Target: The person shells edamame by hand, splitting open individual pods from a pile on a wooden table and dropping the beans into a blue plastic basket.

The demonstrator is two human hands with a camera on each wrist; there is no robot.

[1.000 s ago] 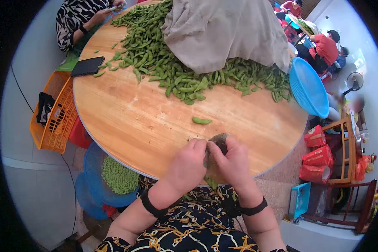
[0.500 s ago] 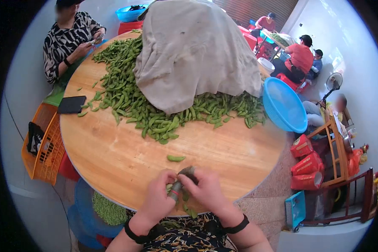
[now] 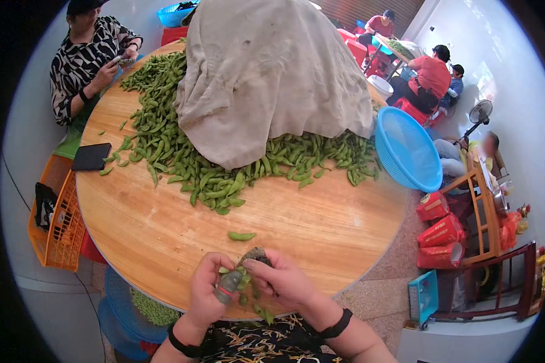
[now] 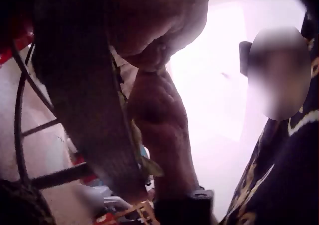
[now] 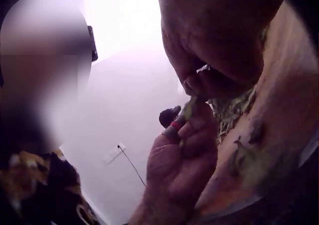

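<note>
My left hand (image 3: pixel 204 297) and right hand (image 3: pixel 292 283) meet low over the near edge of the round wooden table (image 3: pixel 157 236). Between their fingertips a green soybean pod (image 3: pixel 244 282) is pinched, partly hidden by the fingers. A grey wrap with a red band (image 3: pixel 227 289) covers the left thumb; a dark wrap (image 3: pixel 254 254) shows on a right fingertip. In the right wrist view, the pod (image 5: pixel 190 108) sits where the fingertips come together. Several green pods or husks (image 3: pixel 263 313) hang below the right hand. One loose pod (image 3: pixel 241 236) lies just beyond the hands.
A heap of soybean pods (image 3: pixel 154 130) under a grey cloth (image 3: pixel 272 72) covers the table's far part. A blue basket (image 3: pixel 409 148) leans at the right edge, a phone (image 3: pixel 91 157) lies at left. Shelled beans (image 3: pixel 153 307) sit below left. Another person (image 3: pixel 88 60) works across the table.
The head view has swung so the table and heap sit lower and further left. Both hands remain together; the fingers have parted somewhat, and the pod between them shows more.
</note>
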